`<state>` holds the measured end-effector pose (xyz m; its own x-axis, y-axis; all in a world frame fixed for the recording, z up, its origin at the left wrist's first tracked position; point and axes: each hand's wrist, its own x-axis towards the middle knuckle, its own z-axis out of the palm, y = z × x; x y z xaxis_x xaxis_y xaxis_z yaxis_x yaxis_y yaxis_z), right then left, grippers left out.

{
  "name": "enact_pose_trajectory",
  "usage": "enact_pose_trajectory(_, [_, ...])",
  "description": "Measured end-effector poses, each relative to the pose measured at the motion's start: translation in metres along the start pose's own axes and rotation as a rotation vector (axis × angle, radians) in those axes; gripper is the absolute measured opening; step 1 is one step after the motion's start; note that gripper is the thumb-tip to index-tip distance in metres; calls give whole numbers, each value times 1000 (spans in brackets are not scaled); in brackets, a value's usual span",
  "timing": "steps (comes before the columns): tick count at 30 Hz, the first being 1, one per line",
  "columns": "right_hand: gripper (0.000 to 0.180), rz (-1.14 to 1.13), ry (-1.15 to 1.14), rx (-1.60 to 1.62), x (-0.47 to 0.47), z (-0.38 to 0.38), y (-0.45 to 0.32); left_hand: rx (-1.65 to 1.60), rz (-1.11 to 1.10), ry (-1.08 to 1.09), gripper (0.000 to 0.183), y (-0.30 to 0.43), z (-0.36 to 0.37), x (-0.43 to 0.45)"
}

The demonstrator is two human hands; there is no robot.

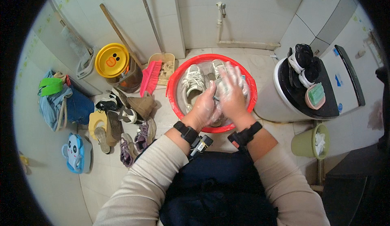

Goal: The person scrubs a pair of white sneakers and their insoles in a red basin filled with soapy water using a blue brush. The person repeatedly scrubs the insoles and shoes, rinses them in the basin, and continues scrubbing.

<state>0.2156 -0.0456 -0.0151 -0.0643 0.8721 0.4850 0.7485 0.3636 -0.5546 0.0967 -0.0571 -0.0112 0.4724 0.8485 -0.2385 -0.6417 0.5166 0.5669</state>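
Observation:
Both my hands are over a red plastic basin (pixel 173 96) on the tiled floor, wet with white suds. My left hand (pixel 205 105) is on the near side of the basin, palm turned inward, thumb raised. My right hand (pixel 232 88) lies close against it, fingers spread and pointing away from me, coated in foam. Left of my hands a pale lace-up sneaker (pixel 194 81) sits in the basin. A second pale sneaker (pixel 218 66) is at the far side, partly hidden by my right hand. What lies under my palms is hidden.
Several shoes (pixel 142 104) stand on the floor at left, near a pink broom (pixel 150 76) and a dustpan (pixel 167 73). At right, black-and-white shoes (pixel 304 64) and green soap (pixel 316 94) in a pink dish rest on a black toilet lid (pixel 286 88). A green bin (pixel 301 142) stands nearer.

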Motion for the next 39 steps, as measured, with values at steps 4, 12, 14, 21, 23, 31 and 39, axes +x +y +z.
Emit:
enact_pose_trajectory(4, [52, 97, -2, 95, 3, -4, -4, 9, -18, -39, 56, -8, -7, 2])
enact_pose_trajectory(12, [59, -63, 134, 46, -4, 8, 2, -86, -9, -188, 55, -8, -16, 10])
enact_pose_trajectory(14, [67, 107, 139, 124, 4, 2, 19, -63, -1, -107, 56, -5, -10, 9])
enact_pose_trajectory(21, [77, 322, 105, 34, 13, -14, 43, -131, -18, -132, 59, 6, -1, 6])
enact_pose_trajectory(23, [73, 540, 79, 413, 16, -17, 49, -156, -27, -124, 58, 6, -2, 6])
enact_pose_trajectory(31, [51, 451, 128, 290, 16, -19, 50, 179, 30, 99, 45, 11, -13, 15])
enact_pose_trajectory(39, [32, -64, 89, 210, -16, 15, -9, 22, 81, -14, 45, 3, -16, 17])
